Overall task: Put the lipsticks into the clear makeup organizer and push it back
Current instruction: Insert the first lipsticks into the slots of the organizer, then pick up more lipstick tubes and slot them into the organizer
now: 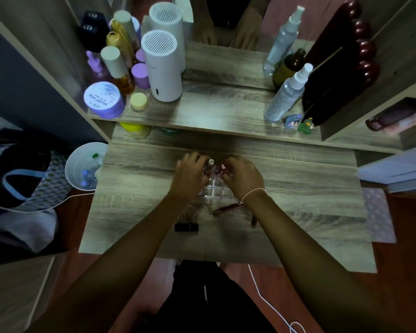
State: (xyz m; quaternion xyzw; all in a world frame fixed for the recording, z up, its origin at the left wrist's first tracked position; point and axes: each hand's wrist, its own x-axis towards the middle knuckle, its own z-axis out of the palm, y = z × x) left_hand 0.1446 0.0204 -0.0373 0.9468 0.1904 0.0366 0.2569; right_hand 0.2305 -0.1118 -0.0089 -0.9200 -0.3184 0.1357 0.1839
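From my remote seat I see both bare hands meeting over the clear makeup organizer (213,188), a see-through plastic grid of square cells sitting on the grey, wood-grain desk (298,195). My left hand (190,175) curls against the organizer's left side, fingers bent over a slim tube with a silvery cap (211,162) that stands upright at the back cells; whether the fingers actually pinch it I cannot tell. My right hand (244,176) is half closed, fingertips gathered around a small red-tipped lipstick (223,167) at the organizer's rear right; a thin pale string circles that wrist. The organizer's walls are glossy and nearly invisible, only their edges catching light.

Just in front of the organizer, a long, thin, reddish-brown stick (228,208) lies slanted on the desk, partly under the right wrist. Nearer to me, a short, boxy black lipstick case (186,227) lies flat on its side, apart from the organizer. Another dark slim piece (253,221) shows beside the right forearm, too blurred to identify.

On the raised shelf behind, a smooth white cylinder with a slotted top (162,68) stands among bottles, and a round lilac jar (103,99) sits at the shelf's left end.
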